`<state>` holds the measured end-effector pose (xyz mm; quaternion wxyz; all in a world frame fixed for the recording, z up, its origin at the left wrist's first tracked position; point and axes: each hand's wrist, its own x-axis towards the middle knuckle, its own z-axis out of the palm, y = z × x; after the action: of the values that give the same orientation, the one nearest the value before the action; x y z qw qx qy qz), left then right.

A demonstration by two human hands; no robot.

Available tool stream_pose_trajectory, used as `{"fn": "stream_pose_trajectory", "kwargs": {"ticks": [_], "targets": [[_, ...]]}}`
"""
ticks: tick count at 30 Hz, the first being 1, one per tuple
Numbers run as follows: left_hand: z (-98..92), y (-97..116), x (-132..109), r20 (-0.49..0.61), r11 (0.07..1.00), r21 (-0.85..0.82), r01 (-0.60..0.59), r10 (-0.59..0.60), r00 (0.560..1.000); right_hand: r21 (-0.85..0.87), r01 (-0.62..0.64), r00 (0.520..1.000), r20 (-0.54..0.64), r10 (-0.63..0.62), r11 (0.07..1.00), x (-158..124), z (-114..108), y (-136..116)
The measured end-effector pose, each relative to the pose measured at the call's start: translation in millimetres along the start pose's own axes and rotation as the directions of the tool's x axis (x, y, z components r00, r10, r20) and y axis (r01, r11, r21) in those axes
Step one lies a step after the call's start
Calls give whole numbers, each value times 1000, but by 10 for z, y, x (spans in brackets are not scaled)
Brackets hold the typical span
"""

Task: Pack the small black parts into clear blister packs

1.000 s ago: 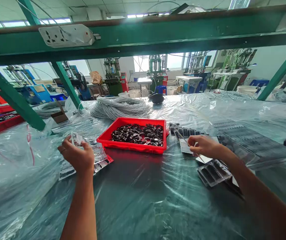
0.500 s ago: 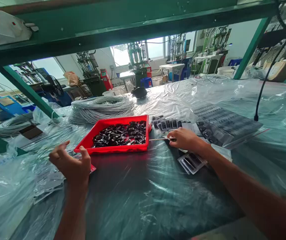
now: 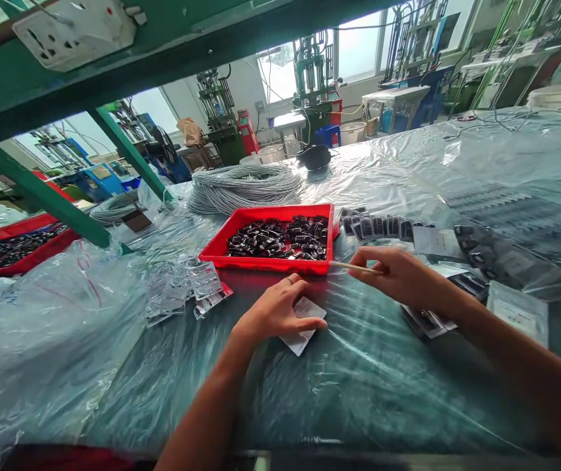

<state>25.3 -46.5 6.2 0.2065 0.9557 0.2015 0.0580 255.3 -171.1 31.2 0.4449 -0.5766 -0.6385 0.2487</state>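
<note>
My left hand [image 3: 278,309] is over a small clear plastic bag [image 3: 301,339] at the table's near middle, its thumb and curled fingers on the bag. A thin pale stick [image 3: 346,265] is pinched in my right hand [image 3: 393,275], its tip pointing left at the near right corner of a red tray [image 3: 271,264]. Small black parts [image 3: 265,238] with shiny metal bits lie heaped in the tray. Filled bags of black parts [image 3: 383,227] form a row right of it. More filled bags [image 3: 430,322] lie partly hidden beneath my right forearm.
Flat clear bags [image 3: 175,288] are piled on the left. A coil of grey cable [image 3: 248,188] sits behind the tray. Large packs [image 3: 510,222] are at right. Green posts [image 3: 131,154] and a beam with a power strip [image 3: 77,33] frame the plastic-covered table.
My left hand has come from the left pile to the middle and now has a clear bag. My right hand still pinches the stick near the tray corner. The view has shifted left.
</note>
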Motion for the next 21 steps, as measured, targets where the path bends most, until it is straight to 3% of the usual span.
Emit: {"fn": "stream_pose_trajectory", "kwargs": {"ticks": [2, 3, 5, 7, 9, 11, 15, 21], "targets": [[32, 50, -24, 42, 992, 107, 60, -65, 997, 186, -36, 990, -130, 61, 982, 6, 47, -29], [56, 76, -28, 46, 985, 146, 91, -99, 994, 303, -49, 986, -136, 94, 952, 8, 74, -43], [119, 136, -19, 65, 984, 149, 102, -113, 992, 519, -68, 987, -87, 132, 852, 15, 137, -63], [195, 202, 9, 69, 997, 67, 28, -33, 997, 652, -76, 990, -41, 136, 754, 29, 204, -67], [271, 258, 39, 16, 997, -23, -79, 79, 997, 712, -81, 989, -28, 143, 698, 46, 257, -51], [326, 286, 56, -49, 992, -38, -118, 116, 992, 726, -91, 985, -36, 170, 682, 63, 279, -21], [366, 284, 60, -63, 996, 64, -58, 62, 996, 733, -107, 980, -37, 197, 672, 80, 259, 32], [479, 426, 107, -82, 995, 99, 0, 8, 997, 845, -108, 968, -31, 250, 524, 87, 420, 19]]}}
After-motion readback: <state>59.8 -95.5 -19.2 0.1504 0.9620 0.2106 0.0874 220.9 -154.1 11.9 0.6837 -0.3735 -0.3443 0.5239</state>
